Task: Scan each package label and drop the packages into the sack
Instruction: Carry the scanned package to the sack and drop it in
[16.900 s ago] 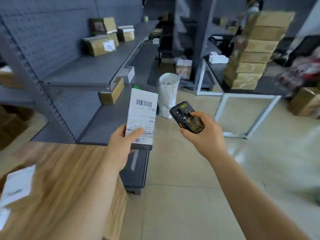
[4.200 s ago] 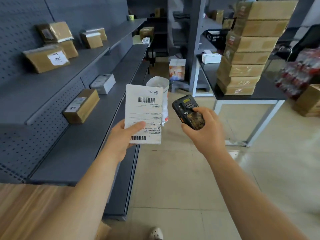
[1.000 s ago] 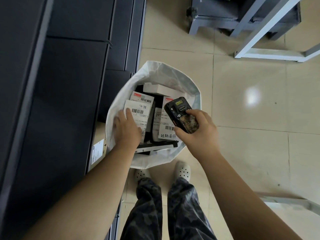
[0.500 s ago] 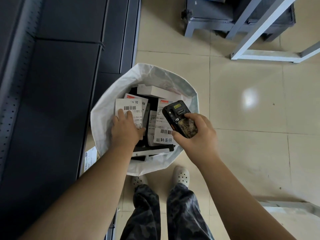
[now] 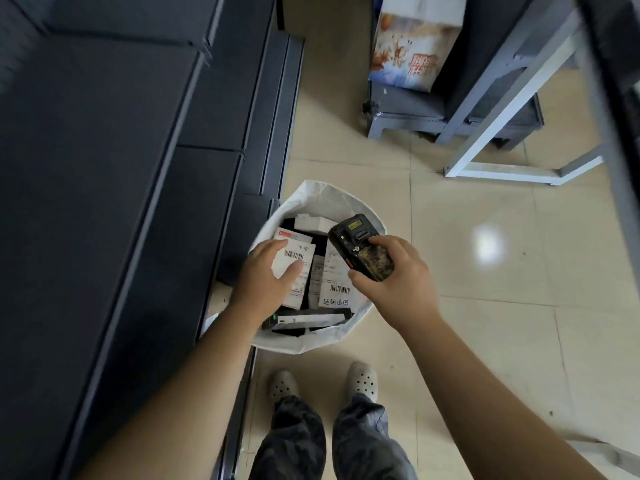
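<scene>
White woven sack [image 5: 360, 216], open-mouthed on the floor beside dark shelving [image 5: 104, 168], placed to take drops from above. Contents: labelled packages, barcodes up. Left hand [image 5: 266, 275] over the mouth, fingers loosely spread, thumb and fingers touching a white package [image 5: 294, 261] at the top of the pile; release looks under way. Right hand [image 5: 391, 278] wraps a black handheld scanner [image 5: 360, 247], kept aside for the next label. Handwritten Chinese characters on one label [image 5: 336, 301]; print otherwise too small to read.
</scene>
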Motion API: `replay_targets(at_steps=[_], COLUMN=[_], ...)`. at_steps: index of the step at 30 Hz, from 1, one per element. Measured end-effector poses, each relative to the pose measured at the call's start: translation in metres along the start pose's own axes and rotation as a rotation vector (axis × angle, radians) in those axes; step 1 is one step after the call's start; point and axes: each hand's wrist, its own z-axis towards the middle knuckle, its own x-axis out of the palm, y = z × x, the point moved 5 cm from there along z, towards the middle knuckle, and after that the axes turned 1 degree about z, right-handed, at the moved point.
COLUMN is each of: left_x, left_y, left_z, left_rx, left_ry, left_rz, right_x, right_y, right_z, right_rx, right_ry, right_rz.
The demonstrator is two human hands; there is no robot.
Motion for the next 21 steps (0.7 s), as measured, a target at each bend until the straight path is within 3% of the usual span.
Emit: replay_targets(at_steps=[6, 12, 21], left_x=[-0.103, -0.172, -0.196], left_y=[-0.098, -0.159, -0.177], left_z=[-0.055, -0.133, -0.338], left_rx=[0.212, 0.276, 0.085], left_ry=[-0.173, -0.312, -0.64], left_rz=[-0.061, 0.006, 0.071], right_x=[-0.074, -0.132, -0.156], right_y=[0.095, 0.16, 0.211], right_z=[-0.015, -0.048, -0.149], right_rx=[-0.168, -0.345, -0.701], right_ry=[-0.046, -0.051, 0.19], right_rz=[0.058, 0.055, 0.108])
